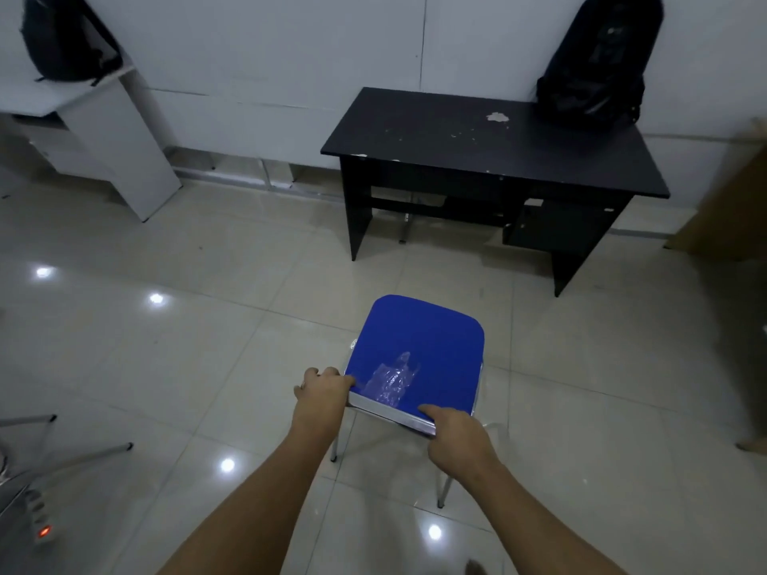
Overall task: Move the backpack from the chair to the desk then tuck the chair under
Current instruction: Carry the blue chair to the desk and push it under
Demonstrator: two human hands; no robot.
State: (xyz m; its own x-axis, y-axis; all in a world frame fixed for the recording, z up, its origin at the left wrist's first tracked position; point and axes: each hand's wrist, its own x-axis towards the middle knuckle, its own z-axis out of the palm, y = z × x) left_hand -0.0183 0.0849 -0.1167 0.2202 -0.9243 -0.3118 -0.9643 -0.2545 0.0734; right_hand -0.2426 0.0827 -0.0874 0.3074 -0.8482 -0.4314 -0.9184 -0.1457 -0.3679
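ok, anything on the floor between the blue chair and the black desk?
No. In the head view only bare tiled floor lies between the blue chair and the black desk; both hands grip the chair's near edge.

White desk [89,118]: far to my left, against the wall.
Second backpack [62,35]: standing on it.
Power strip [35,512]: on the floor at my left, red light lit.

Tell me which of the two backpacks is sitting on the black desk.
The backpack on the right, leaning upright against the wall at the black desk's far right corner. The other backpack sits on the white desk at the left.
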